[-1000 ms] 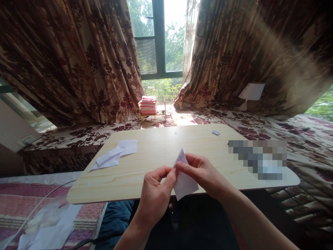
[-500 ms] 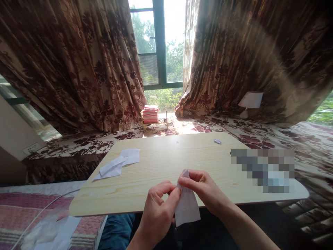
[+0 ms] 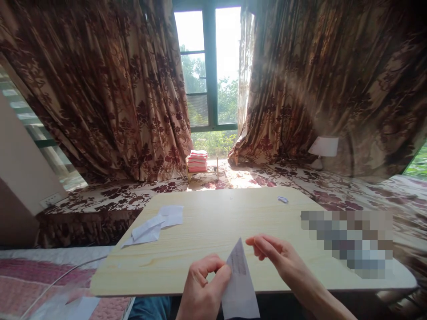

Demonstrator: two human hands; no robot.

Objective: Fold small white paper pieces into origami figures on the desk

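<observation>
My left hand (image 3: 207, 284) pinches the left edge of a folded paper (image 3: 239, 284) between thumb and forefinger. The paper is white, narrows to a sharp point at its top, and carries faint printed marks near its middle. Its lower end hangs over the near edge of the table. Just right of the paper's tip is my right hand (image 3: 271, 251), apart from it, with its fingers bent and pressed together. Nothing shows between those fingers. Several loose white paper pieces (image 3: 151, 229) lie overlapping on the left part of the light wooden table (image 3: 196, 240).
A small bluish folded piece (image 3: 283, 200) lies near the table's far right corner. A pixelated patch (image 3: 353, 244) hides something at the right. Beyond the table are pink folded towels (image 3: 197, 161) on a small rack and a lamp (image 3: 323, 146). Papers (image 3: 80, 309) lie on bedding at lower left.
My right hand has let go of the folded paper and moved off to the right. My left hand still grips it. The whole view has tilted up, so everything sits lower.
</observation>
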